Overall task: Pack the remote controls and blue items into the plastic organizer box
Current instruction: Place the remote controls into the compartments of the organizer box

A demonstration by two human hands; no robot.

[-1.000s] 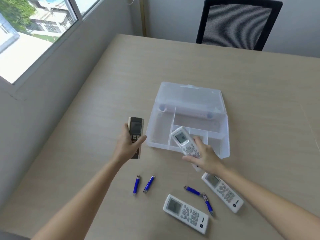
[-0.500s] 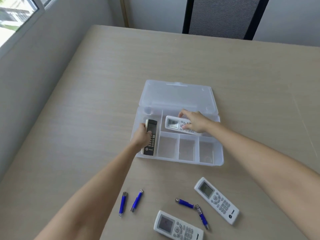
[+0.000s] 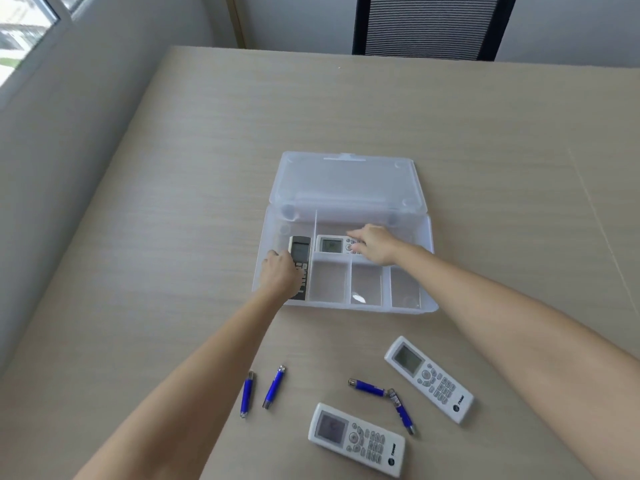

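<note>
Remotes lie in organizer box (image 3: pixel 428 237) under left hand (image 3: pixel 281 276) and right hand (image 3: pixel 375 244).

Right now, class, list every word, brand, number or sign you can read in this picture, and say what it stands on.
"TRANE", partly blurred, with a round logo: foot of the right white remote on the table.
"TRANE", blurred, with a round logo: foot of the near white remote.
Button markings and screens on both: too small to read.
White remote in the box and dark remote: nothing readable.
Blue items: no legible text.
</note>
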